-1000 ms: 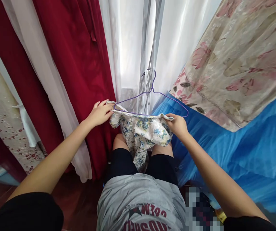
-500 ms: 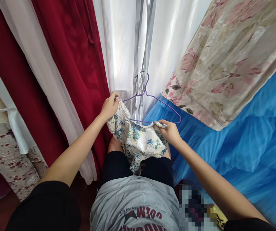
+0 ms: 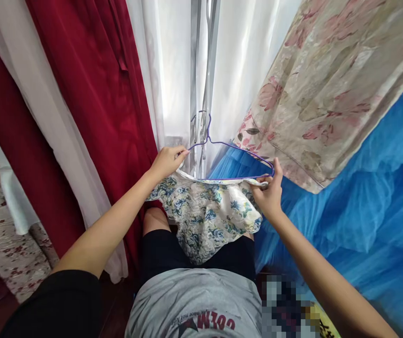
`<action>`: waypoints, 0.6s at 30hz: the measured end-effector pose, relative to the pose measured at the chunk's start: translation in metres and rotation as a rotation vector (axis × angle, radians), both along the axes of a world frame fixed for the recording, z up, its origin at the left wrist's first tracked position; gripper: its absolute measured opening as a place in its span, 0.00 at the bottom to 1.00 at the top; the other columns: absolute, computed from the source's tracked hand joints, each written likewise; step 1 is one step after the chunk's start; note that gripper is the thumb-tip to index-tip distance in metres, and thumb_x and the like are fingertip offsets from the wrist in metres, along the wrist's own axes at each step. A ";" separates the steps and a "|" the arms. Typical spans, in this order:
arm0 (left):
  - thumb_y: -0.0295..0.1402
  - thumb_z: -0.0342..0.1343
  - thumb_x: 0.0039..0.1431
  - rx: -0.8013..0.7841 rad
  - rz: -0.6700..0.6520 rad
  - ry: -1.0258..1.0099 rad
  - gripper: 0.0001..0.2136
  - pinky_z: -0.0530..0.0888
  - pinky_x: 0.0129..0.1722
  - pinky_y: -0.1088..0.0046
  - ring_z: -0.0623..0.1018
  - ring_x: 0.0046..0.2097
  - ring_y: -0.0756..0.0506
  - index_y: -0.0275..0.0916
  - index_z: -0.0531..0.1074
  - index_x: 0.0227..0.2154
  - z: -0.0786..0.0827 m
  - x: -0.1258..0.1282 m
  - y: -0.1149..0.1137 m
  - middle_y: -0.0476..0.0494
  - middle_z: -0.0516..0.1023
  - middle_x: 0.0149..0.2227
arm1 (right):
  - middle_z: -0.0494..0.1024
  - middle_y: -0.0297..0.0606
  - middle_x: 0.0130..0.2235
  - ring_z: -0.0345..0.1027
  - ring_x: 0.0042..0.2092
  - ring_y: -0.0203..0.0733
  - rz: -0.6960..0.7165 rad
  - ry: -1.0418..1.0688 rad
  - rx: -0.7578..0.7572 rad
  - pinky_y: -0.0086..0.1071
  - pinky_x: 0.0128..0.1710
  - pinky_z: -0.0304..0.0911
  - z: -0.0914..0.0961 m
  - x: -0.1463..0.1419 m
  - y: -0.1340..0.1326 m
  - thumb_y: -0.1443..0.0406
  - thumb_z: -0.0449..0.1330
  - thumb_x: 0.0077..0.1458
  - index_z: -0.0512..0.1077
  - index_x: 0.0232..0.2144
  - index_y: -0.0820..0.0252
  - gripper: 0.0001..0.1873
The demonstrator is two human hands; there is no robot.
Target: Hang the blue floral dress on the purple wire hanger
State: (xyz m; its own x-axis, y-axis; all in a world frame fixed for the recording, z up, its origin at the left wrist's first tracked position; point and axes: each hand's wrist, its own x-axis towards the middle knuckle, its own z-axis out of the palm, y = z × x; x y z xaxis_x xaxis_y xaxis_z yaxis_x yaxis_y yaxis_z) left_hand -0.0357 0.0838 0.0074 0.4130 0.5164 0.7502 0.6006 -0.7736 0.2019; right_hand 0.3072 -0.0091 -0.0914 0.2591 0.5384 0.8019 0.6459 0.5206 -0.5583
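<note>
A white garment [image 3: 208,211] with a blue and yellow-green flower print hangs spread between my hands in front of my thighs; its exact kind is unclear. The purple clothes hanger [image 3: 236,146] has its left end inside the garment's opening, and its bottom bar runs along the white edge. My left hand [image 3: 169,162] is closed on the garment's left edge, right at the hanger's left shoulder, fingers pinched. With my right hand [image 3: 269,190] I grip the garment's right edge, thumb up against the hanger's right corner. The fabric hides part of my right fingers.
Red and white curtains [image 3: 92,108] hang at the left. Behind the hanger are white drapes and thin metal uprights [image 3: 198,56]. A floral cloth [image 3: 314,108] and blue gauzy fabric [image 3: 356,211] fill the right. A partly blurred bundle [image 3: 285,305] lies low at the right.
My right hand has moved right and up to the hanger's right corner, stretching the garment wider. My left hand has shifted slightly right and down, onto the hanger's left shoulder.
</note>
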 end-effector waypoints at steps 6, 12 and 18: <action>0.40 0.48 0.70 0.072 0.073 0.073 0.16 0.63 0.35 0.68 0.72 0.33 0.44 0.39 0.72 0.29 0.009 0.002 -0.007 0.45 0.73 0.29 | 0.77 0.40 0.35 0.67 0.30 0.41 -0.020 -0.342 -0.159 0.35 0.34 0.65 0.022 0.040 -0.005 0.59 0.62 0.57 0.64 0.67 0.65 0.37; 0.45 0.55 0.65 -0.007 0.143 -0.029 0.15 0.70 0.47 0.64 0.76 0.44 0.39 0.42 0.73 0.48 0.011 -0.012 -0.001 0.42 0.77 0.43 | 0.75 0.43 0.32 0.68 0.30 0.44 0.005 -0.535 -0.282 0.35 0.32 0.62 0.053 0.027 -0.040 0.48 0.60 0.61 0.80 0.48 0.66 0.28; 0.44 0.54 0.65 -0.059 0.061 -0.056 0.18 0.68 0.57 0.59 0.75 0.54 0.38 0.42 0.71 0.54 0.020 -0.027 0.005 0.40 0.75 0.52 | 0.68 0.33 0.18 0.59 0.21 0.36 0.569 -0.204 -0.671 0.31 0.22 0.55 0.097 0.018 -0.035 0.38 0.65 0.51 0.72 0.19 0.59 0.31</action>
